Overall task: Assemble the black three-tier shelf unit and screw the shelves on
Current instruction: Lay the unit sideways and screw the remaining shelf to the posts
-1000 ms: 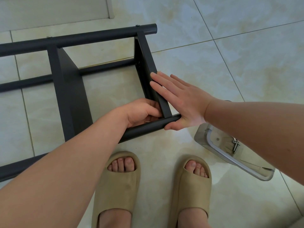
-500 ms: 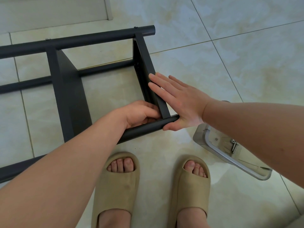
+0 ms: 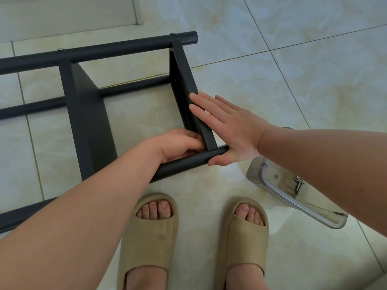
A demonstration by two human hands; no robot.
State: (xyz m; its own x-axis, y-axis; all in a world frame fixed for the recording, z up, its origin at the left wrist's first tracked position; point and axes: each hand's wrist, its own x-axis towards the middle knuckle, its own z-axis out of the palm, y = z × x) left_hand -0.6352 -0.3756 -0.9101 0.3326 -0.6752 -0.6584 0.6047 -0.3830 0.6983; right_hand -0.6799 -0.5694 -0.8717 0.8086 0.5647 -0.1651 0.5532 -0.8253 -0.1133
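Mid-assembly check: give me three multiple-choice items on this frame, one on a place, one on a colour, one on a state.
1. Where does the clear tray with the screws lie?
A. on the floor, right of the sandals
B. on a shelf
C. in the left hand

2. What colour are the sandals?
A. black
B. beige
C. white

3. How is the right hand?
A. gripping a screwdriver
B. flat, fingers straight, against the end shelf
C. hanging idle

Key: 1 A, the tray sits on the floor under the right forearm. 2 B, both sandals are beige. 3 B, the palm lies along the end shelf's outer face.
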